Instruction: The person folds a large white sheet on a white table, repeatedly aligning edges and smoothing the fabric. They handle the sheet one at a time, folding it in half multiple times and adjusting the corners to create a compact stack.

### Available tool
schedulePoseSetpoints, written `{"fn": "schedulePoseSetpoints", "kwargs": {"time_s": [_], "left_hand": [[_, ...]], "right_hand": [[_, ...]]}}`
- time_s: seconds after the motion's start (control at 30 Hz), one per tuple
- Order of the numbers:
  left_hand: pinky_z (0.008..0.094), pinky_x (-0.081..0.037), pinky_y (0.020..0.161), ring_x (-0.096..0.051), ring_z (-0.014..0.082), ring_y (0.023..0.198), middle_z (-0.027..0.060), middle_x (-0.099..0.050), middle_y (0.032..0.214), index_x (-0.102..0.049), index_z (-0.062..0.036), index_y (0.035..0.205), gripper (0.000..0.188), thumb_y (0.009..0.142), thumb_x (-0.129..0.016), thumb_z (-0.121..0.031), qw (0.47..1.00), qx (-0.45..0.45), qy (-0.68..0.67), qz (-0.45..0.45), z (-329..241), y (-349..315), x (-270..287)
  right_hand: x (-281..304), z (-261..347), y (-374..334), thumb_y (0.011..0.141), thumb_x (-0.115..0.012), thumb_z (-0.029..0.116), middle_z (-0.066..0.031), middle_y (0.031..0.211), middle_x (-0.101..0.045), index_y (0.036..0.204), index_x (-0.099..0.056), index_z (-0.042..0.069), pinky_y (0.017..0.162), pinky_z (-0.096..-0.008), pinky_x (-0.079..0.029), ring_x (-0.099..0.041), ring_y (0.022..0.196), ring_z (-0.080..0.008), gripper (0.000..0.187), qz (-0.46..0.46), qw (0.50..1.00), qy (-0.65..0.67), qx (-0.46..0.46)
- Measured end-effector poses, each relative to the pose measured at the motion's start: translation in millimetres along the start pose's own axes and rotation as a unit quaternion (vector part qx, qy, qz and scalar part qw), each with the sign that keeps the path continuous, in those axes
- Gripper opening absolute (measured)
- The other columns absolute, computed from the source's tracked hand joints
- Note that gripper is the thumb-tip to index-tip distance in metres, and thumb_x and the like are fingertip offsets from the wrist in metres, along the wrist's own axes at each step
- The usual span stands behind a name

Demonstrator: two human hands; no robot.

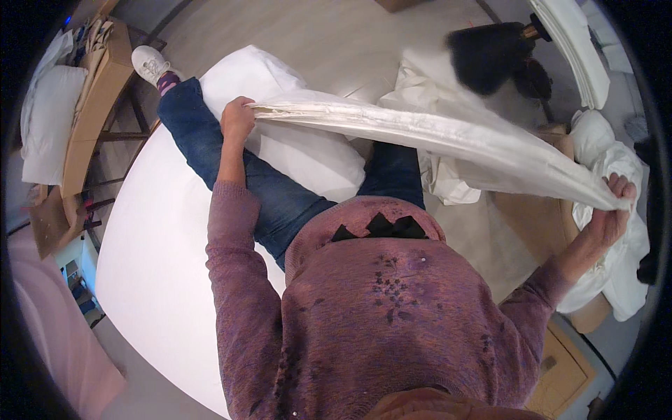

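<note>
A long piece of white cloth (pixel 434 129) is stretched taut between my two hands, slanting down from left to right. My left hand (pixel 239 117) is closed around its left end, above my knee. Out at the right, my right hand (pixel 613 206) pinches the other end. Along the upper edge near my left hand, several layers of fabric lie together. Beneath the cloth, a puffy white pillow-like bundle (pixel 308 157) rests against my legs. More crumpled white fabric (pixel 448 182) lies on the floor beyond my right leg, partly hidden by the stretched cloth.
A large white surface (pixel 154 259) spreads under and left of my legs. Cardboard boxes stand at left (pixel 98 105) and right (pixel 532 217), with white fabric heaped (pixel 616 273) at the right one. A fluffy black object (pixel 486 56) is at the far right; pink cloth (pixel 59 329) hangs lower left.
</note>
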State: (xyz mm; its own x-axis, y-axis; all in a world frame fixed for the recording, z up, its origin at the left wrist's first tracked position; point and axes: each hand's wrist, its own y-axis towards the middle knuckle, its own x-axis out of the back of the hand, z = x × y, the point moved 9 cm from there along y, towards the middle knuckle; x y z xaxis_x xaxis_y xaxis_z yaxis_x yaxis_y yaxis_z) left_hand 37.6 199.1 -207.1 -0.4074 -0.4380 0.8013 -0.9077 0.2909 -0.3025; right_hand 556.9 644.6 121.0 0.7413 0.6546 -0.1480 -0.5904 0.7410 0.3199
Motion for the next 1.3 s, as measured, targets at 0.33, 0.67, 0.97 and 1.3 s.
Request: {"fn": "schedulePoseSetpoints", "kwargs": {"time_s": [0.33, 0.67, 0.97, 1.3], "left_hand": [[0.0357, -0.044, 0.075, -0.056, 0.0284, 0.088, 0.0113, -0.057, 0.100, -0.060, -0.0133, 0.097, 0.030, 0.068, -0.053, -0.010, 0.985, -0.113, 0.111, -0.071, -41, -30, 11], [0.0355, -0.044, 0.077, -0.054, 0.0282, 0.089, 0.0107, -0.059, 0.095, -0.061, -0.0089, 0.092, 0.030, 0.066, -0.051, 0.001, 0.944, -0.295, 0.140, 0.046, -75, -50, -16], [0.0346, -0.044, 0.070, -0.055, 0.0283, 0.080, 0.0112, -0.059, 0.084, -0.059, -0.0047, 0.083, 0.014, 0.069, -0.057, -0.004, 0.936, -0.338, 0.003, -0.097, -100, -114, 29], [0.0363, -0.040, 0.078, -0.052, 0.0277, 0.092, 0.0099, -0.057, 0.092, -0.059, -0.0064, 0.086, 0.033, 0.060, -0.071, -0.024, 0.927, -0.373, 0.025, 0.025, -105, -144, -8]], "right_hand": [[-24, 2, -18, 0.067, -0.067, 0.021, 0.0014, 0.067, -0.030, 0.072, -0.039, 0.011, 0.058, -0.0265, -0.021, -0.025, 0.064, -0.0125, 0.030, 0.052, 0.998, 0.025, 0.006], [-13, 7, -13, 0.068, -0.065, 0.019, 0.0004, 0.067, -0.027, 0.069, -0.035, 0.011, 0.063, -0.0278, -0.023, -0.024, 0.066, -0.0140, 0.031, 0.037, 0.999, 0.012, 0.011], [-14, -1, -11, 0.070, -0.062, 0.012, -0.0018, 0.074, -0.029, 0.074, -0.035, 0.009, 0.077, -0.0315, -0.028, -0.027, 0.073, -0.0161, 0.027, 0.090, 0.993, 0.066, -0.034], [-17, -1, -15, 0.068, -0.065, 0.014, -0.0024, 0.075, -0.033, 0.075, -0.037, 0.010, 0.081, -0.0335, -0.027, -0.030, 0.075, -0.0171, 0.028, 0.050, 0.996, 0.060, -0.036]]}}
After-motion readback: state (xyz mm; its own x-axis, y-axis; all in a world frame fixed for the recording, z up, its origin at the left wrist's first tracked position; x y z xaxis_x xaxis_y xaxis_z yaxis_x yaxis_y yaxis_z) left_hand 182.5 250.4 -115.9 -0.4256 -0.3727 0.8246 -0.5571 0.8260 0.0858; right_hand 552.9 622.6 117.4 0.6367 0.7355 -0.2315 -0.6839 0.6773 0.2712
